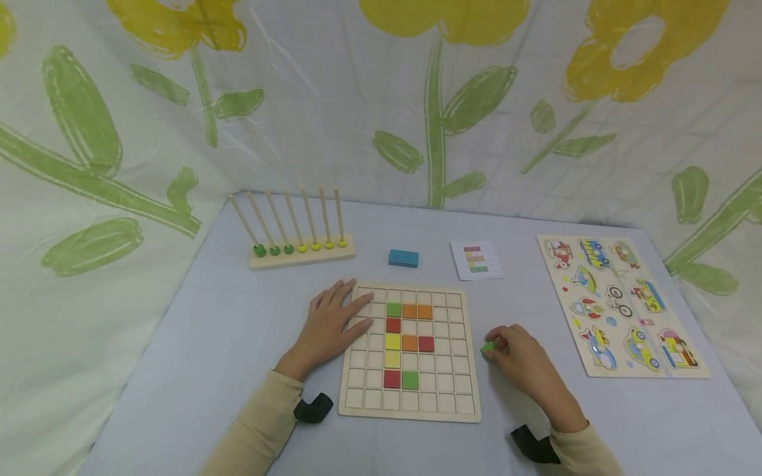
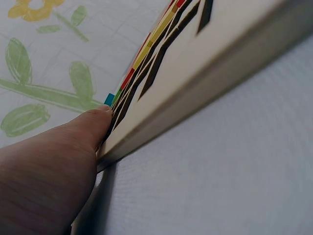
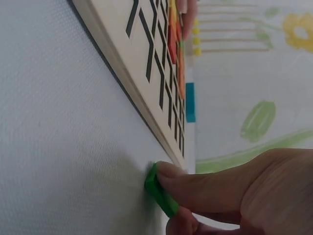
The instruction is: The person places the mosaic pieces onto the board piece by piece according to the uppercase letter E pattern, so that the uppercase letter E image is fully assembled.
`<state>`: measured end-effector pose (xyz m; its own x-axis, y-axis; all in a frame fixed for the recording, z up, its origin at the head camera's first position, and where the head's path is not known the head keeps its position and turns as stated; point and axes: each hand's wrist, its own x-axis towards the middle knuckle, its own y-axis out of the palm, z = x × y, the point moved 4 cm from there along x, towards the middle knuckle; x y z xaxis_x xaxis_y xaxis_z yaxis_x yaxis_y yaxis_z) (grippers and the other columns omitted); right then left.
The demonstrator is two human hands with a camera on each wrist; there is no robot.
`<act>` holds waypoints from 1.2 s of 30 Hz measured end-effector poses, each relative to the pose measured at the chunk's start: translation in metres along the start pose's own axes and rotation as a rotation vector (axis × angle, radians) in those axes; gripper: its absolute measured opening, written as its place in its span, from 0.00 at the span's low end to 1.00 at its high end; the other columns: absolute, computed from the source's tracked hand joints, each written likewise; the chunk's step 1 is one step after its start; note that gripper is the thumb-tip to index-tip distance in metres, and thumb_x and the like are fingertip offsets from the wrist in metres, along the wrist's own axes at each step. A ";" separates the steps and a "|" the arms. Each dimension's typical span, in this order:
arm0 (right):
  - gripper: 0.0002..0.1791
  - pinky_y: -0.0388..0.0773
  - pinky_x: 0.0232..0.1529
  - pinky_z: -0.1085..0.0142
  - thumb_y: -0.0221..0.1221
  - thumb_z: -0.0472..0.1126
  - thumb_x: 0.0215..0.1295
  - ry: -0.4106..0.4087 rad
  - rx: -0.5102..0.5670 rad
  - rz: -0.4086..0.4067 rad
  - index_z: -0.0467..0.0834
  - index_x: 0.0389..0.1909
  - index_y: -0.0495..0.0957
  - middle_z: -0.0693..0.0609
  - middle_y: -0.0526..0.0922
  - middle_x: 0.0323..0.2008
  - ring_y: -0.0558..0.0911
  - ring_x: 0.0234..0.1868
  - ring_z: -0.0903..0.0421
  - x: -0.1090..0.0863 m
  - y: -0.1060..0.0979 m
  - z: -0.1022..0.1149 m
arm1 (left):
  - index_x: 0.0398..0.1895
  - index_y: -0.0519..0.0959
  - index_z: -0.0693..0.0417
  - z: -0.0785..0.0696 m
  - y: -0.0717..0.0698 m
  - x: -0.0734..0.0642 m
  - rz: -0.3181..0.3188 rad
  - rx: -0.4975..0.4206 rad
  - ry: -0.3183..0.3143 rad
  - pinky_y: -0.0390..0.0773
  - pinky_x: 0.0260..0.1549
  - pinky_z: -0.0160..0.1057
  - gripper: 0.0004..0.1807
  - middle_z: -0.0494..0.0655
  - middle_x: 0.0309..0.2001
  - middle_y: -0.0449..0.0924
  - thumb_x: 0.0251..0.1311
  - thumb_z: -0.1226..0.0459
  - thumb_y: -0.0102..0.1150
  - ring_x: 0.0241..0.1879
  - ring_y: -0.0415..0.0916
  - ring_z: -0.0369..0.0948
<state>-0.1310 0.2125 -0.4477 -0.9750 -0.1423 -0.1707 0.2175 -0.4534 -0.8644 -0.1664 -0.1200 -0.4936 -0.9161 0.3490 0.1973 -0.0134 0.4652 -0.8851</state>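
Observation:
A wooden grid board lies in the middle of the table, with green, orange, red and yellow square tiles in some of its cells. My left hand rests on the board's upper left edge with fingers spread. In the left wrist view its thumb lies against the board's side. To the right of the board, my right hand pinches a green square tile between thumb and fingertips. That tile is tilted, close to the tabletop and apart from the board.
Behind the board lie a blue block and a pattern card. A wooden peg stand with green and yellow beads stands at the back left. A vehicle puzzle board is at the right. A flowered sheet hangs behind the table.

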 end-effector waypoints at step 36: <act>0.03 0.68 0.20 0.72 0.65 0.38 0.60 -0.111 0.321 0.152 0.48 0.32 0.79 0.59 0.75 0.22 0.70 0.20 0.64 -0.021 0.050 0.060 | 0.68 0.68 0.37 0.001 0.000 0.000 -0.011 0.009 0.003 0.52 0.65 0.59 0.28 0.51 0.73 0.57 0.65 0.44 0.51 0.73 0.49 0.52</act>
<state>-0.0963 0.1397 -0.4590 -0.9235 -0.3157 -0.2178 0.3794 -0.6699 -0.6382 -0.1666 -0.1210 -0.4944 -0.9148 0.3460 0.2085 -0.0276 0.4615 -0.8867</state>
